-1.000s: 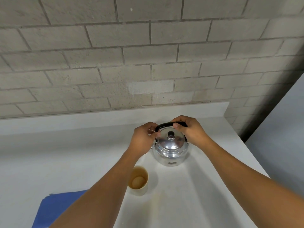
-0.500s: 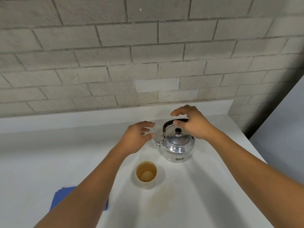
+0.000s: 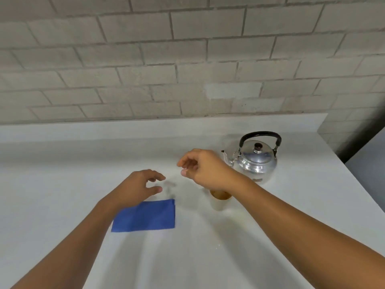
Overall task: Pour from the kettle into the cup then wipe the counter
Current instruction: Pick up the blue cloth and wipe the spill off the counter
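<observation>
Cup (image 3: 218,202) half hidden under right forearm; fingertips motion-blurred

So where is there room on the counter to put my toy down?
The counter is bare left of the blue cloth, and along the back by the brick wall. The near strip between the two arms is bare too. It is crowded on the right, where the kettle, the cup and the right hand sit close together.

Blue cloth (image 3: 145,215), silver kettle (image 3: 257,163)
</observation>
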### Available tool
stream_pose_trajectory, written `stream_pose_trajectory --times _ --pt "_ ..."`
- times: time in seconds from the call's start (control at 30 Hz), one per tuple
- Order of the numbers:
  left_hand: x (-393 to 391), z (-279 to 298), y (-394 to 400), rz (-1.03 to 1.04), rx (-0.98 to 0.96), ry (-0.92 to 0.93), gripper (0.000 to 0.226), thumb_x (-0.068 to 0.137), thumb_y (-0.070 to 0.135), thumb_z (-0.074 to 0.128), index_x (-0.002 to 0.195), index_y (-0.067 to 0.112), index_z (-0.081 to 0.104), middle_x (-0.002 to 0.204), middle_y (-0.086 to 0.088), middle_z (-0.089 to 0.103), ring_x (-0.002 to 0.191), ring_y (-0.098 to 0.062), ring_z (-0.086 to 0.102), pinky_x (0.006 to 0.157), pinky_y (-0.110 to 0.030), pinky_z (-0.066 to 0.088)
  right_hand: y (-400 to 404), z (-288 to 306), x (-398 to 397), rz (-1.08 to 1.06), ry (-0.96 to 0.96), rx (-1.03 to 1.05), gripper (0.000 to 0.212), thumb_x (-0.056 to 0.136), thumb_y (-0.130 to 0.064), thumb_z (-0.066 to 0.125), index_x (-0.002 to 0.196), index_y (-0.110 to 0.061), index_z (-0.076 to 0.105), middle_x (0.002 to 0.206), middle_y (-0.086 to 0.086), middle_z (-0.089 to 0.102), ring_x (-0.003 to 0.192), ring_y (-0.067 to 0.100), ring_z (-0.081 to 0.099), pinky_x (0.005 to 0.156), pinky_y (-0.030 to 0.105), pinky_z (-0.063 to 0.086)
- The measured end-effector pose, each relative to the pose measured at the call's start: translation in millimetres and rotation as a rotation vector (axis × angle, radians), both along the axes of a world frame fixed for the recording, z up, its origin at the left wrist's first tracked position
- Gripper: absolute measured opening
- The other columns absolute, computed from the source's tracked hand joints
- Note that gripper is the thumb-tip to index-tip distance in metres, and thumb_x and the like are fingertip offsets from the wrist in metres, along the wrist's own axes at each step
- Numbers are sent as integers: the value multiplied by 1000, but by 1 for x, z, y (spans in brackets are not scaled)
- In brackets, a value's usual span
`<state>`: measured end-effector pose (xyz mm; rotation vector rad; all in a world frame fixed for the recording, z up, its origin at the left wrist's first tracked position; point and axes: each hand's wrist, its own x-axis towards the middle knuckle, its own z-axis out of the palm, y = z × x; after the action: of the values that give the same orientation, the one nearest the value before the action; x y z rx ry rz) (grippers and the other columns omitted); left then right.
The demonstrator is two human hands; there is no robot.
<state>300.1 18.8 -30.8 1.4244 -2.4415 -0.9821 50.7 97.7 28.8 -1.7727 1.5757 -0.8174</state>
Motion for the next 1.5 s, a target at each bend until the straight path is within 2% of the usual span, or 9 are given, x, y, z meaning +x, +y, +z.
stream_pose_trajectory --times 0.17,0.43,0.67,0.87,0.97,1.07,1.17,1.27,1.5 --pt "39 -26 2 -2 -18 -165 30 95 28 74 121 40 66 128 18 65 117 -9 61 100 -28 48 -3 -42 49 4 109 125 28 88 -26 71 115 -20 71 106 -6 63 94 11 61 83 21 45" --pt "81 -58 13 -90 -96 -360 42 103 16 56 145 20 57 144 -2 53 128 -24 49 109 -34 41 7 -115 95 2 337 272 51 97 -25 53 145 -11 45 140 7 44 127 28 44 102 39 44" --pt "93 -71 20 2 -85 -314 48 105 27 56 152 17 48 140 -7 53 128 -27 46 108 -36 41 9 -145 112 -71 462 189 36 102 -27 46 131 -6 52 127 12 49 114 29 42 97 37 41" --pt "95 -75 22 45 -46 -250 19 98 18 62 113 7 66 107 -14 61 104 -32 56 91 -37 48 6 -148 119 -164 399 208 25 95 -22 55 115 -8 62 118 10 47 111 27 42 95 37 44" --pt "97 -72 25 93 33 -129 5 94 10 64 90 9 61 91 -9 62 80 -24 59 69 -28 47 10 -140 120 -177 323 203 23 93 -19 54 113 -8 60 116 9 51 109 26 46 92 39 46" --pt "100 -66 30 170 120 -14 7 93 8 65 91 11 59 76 0 63 64 -13 54 60 -21 43 23 -128 118 -202 107 232 16 95 -17 54 109 -11 57 103 7 62 94 24 58 79 37 53" --pt "99 -57 40 224 193 101 11 90 7 70 91 15 62 73 5 67 63 -8 58 61 -20 47 44 -116 111 -252 -116 238 5 96 -17 57 101 -17 56 92 2 64 79 16 59 67 26 49" --pt "89 -47 56 234 277 215 15 90 7 71 93 21 66 83 3 76 67 -3 68 66 -21 52 70 -111 98 -336 -250 231 7 95 -19 61 98 -25 59 93 -5 66 82 8 60 67 19 46" --pt "37 -46 106 178 445 341 22 95 6 66 102 26 74 106 3 79 93 -22 78 85 -41 62 139 -116 42 -511 -308 218 26 94 -12 64 103 -37 62 103 -17 70 97 2 65 78 14 47"
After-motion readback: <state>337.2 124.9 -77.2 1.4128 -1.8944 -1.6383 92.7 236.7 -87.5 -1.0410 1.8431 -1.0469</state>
